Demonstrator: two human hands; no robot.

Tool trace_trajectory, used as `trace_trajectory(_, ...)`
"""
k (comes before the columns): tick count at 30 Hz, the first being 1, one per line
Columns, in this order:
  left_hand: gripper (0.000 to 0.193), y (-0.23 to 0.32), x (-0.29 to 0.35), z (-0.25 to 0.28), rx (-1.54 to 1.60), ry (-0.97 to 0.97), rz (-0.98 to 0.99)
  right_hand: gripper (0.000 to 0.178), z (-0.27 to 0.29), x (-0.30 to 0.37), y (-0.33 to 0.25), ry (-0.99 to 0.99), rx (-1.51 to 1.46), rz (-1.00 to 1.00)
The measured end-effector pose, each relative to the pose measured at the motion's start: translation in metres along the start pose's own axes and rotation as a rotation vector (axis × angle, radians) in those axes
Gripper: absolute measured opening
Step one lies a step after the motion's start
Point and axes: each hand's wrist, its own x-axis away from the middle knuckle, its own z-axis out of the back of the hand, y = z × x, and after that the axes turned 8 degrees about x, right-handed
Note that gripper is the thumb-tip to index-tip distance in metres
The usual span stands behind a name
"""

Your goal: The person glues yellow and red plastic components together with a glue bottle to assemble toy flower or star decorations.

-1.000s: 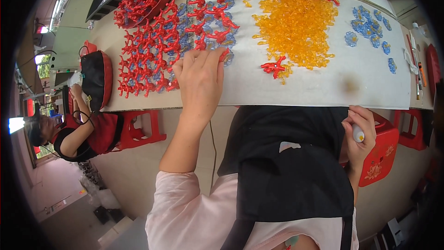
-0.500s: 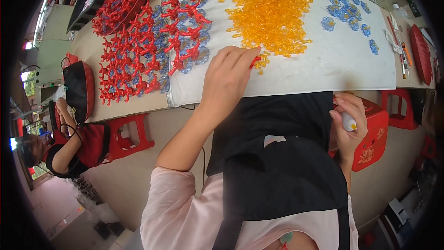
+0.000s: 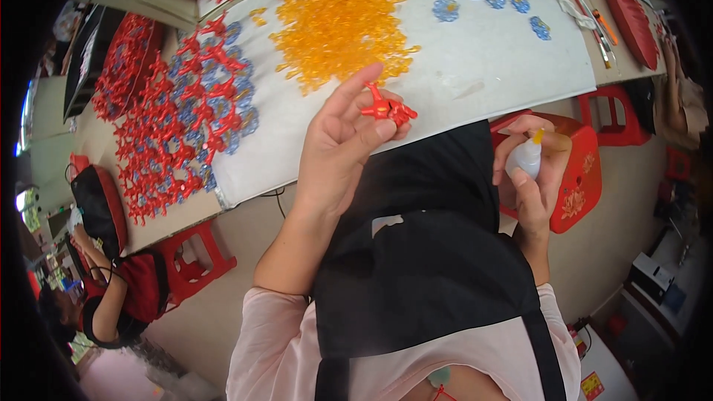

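One red toy (image 3: 390,110) is pinched in the grip of my left hand (image 3: 338,137), near the front edge of the worktop (image 3: 520,67). My right hand (image 3: 548,171) has its grip wrapped round a white bottle (image 3: 525,157). Past the toy, I see lots of yellow bits (image 3: 342,18).

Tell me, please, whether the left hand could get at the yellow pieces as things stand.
Probably yes: the left hand is close to the yellow pieces and nothing visible blocks the way, though it holds a red figure.
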Motion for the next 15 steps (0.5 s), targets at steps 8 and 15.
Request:
trace_trajectory(8,0.051,-0.022,0.004,-0.017,-0.03,-0.078,0.106,0.034,0.013,0.009,-0.028,0.072,0.168,-0.176)
trace_trajectory(15,0.051,-0.028,0.007,-0.023,0.004,-0.095,0.118,0.049,0.006,0.006,-0.03,0.426,0.044,0.025)
